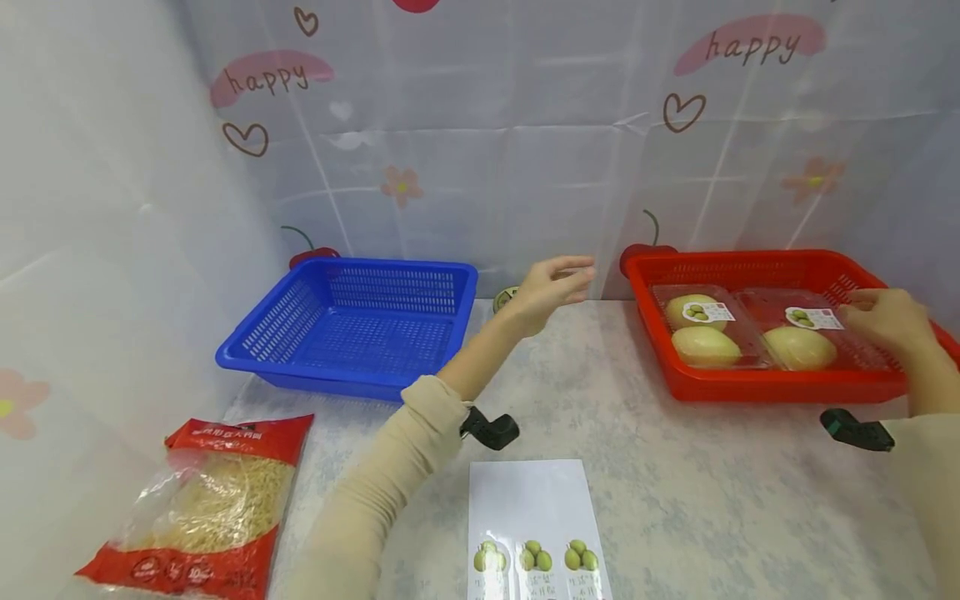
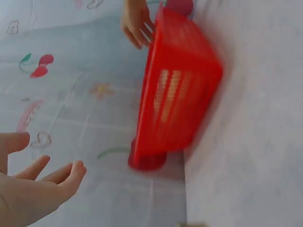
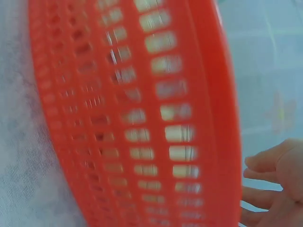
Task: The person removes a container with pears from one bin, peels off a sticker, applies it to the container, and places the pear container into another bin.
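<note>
My left hand (image 1: 551,292) hangs in the air between the two baskets, fingers extended and holding nothing. In the left wrist view that hand (image 2: 42,184) has its thumb and fingers apart. My right hand (image 1: 892,321) is over the right side of the red basket (image 1: 787,387), beside a clear plastic pack of pale yellow-green melon-like fruit (image 1: 798,346). From the right wrist, the basket's slotted wall (image 3: 142,118) partly hides the right hand (image 3: 277,184), whose fingers look loosely bent. A second fruit pack (image 1: 705,343) lies left of the first; both carry white labels.
A blue basket (image 1: 352,385) with nothing visible inside stands at the back left. A red-ended bag of pasta (image 1: 217,500) lies front left. A printed sheet (image 1: 525,500) with fruit pictures is at front centre. Behind my left arm, a small round object (image 1: 504,298) is partly hidden.
</note>
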A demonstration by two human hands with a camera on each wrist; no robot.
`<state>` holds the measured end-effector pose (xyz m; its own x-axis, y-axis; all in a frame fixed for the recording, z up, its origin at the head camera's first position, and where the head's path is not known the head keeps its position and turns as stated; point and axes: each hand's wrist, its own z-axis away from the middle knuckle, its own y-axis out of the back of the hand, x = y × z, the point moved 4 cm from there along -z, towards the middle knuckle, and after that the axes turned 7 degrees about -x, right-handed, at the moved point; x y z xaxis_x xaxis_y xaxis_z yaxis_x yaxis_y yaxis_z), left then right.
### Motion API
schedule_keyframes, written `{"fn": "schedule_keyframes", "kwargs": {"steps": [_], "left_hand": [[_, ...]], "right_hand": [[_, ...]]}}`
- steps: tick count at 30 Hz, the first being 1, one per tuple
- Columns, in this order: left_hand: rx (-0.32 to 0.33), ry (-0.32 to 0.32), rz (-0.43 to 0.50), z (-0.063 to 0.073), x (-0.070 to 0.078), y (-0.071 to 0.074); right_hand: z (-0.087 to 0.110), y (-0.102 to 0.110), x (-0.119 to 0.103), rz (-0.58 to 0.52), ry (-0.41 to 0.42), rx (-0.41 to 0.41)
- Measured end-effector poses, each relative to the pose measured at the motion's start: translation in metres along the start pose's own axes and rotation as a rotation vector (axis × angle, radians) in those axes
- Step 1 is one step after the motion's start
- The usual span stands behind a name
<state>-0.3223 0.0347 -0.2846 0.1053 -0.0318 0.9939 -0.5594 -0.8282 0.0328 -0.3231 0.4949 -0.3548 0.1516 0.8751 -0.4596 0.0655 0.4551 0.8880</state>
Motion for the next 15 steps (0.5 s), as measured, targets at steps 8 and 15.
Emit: {"fn": "schedule_keyframes", "kwargs": {"steps": [8,15], "left_hand": [[0.164,-0.032,-0.367,0.057,-0.008,0.073],[0.265,-0.044,-0.525,0.092,-0.011,0.107]], "right_hand": [[0.052,-0.001,-0.103,0.011,0.226,0.0],[0.062,-0.017,-0.15,-0.014,0.374,0.079]]}}
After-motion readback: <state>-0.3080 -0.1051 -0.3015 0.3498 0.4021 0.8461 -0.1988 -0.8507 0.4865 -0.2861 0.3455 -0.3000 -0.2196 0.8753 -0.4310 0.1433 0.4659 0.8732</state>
